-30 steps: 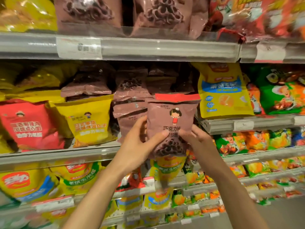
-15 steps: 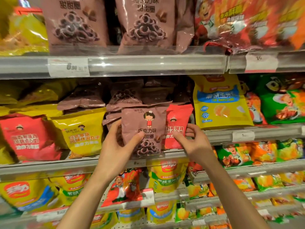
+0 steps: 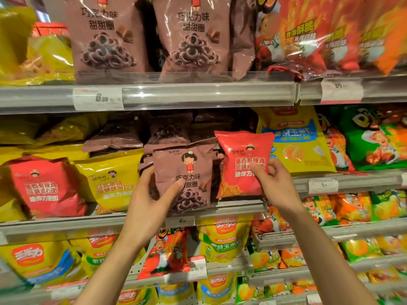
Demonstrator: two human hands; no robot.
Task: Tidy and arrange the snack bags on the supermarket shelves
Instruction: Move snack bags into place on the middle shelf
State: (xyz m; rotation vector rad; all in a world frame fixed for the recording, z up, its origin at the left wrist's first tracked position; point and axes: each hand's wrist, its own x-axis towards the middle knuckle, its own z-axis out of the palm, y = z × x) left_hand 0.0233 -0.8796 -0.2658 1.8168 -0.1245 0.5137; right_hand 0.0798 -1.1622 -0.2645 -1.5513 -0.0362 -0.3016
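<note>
Left hand (image 3: 152, 199) clamps brown foil chocolate-ring bag (image 3: 184, 179), upright at shelf lip (image 3: 240, 205), likely for facing. Right hand (image 3: 274, 183) pinches red foil noodle-snack bag (image 3: 243, 164) just right of left grip, probably misplaced.

My left hand (image 3: 152, 201) and right hand (image 3: 275, 183) are both bare: no gloves, no rings that I can see. Forearms bare too, right down to the bottom edge of view, so no sleeve or cuff shows. No watch, no strap or band at either wrist. Nails look short and plain. Slim arms, nothing worn on them anywhere I can make out.
</note>
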